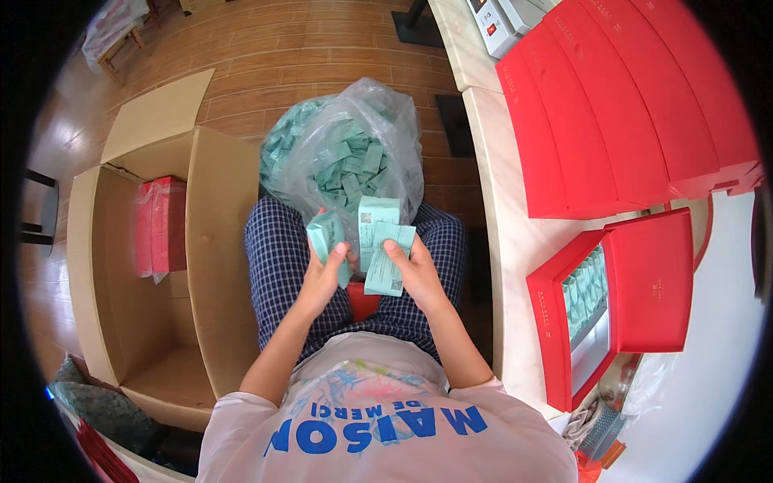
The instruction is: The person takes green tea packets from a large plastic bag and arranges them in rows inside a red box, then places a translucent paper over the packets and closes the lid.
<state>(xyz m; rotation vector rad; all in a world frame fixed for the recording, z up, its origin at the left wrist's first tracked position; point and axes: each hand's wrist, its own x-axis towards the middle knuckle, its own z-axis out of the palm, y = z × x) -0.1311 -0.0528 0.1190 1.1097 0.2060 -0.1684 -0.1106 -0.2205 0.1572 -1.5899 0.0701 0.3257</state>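
My left hand (326, 265) grips one or more light green packets (327, 232), with the thumb on the near face. My right hand (416, 268) holds a light green packet (384, 275) under its thumb, and a further green packet (379, 211) stands upright behind it, between my hands; what supports that one is partly hidden. Just beyond my hands, a clear plastic bag (386, 96) full of similar green packets (356, 163) sits at my knees. On the counter to the right lies an open red gift box (552, 338) with a row of green packets (584, 290) in its far part.
An open cardboard carton (223, 253) on the left holds a red box (169, 229) in plastic. Several closed red boxes (604, 108) stand on the marble-look counter (504, 199), near a white device (498, 30). Part of a red object (363, 302) shows between my thighs.
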